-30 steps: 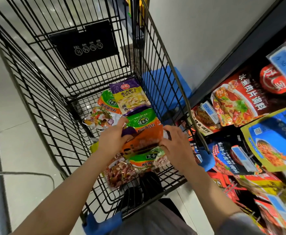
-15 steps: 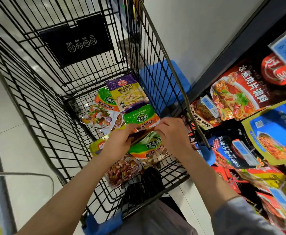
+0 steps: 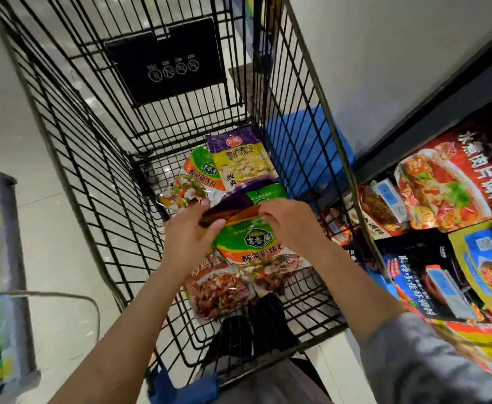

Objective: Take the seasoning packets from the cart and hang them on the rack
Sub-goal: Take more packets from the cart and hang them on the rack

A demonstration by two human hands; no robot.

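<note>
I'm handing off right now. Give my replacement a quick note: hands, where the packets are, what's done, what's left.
Left hand and right hand both reach into the cart, each gripping a stack of seasoning packets held above the pile.
Loose in the cart: a purple-and-yellow packet, green-and-orange packets, one showing a brown dish.
The rack on the right already holds hanging packets.
Done: packets gathered in hand. Left: lift them out, hang them, then clear the cart.

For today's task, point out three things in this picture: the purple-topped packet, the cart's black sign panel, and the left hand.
purple-topped packet (image 3: 243,163): head view, its yellow middle.
black sign panel (image 3: 166,62): head view, its centre.
left hand (image 3: 190,237): head view, back of the hand.
</note>
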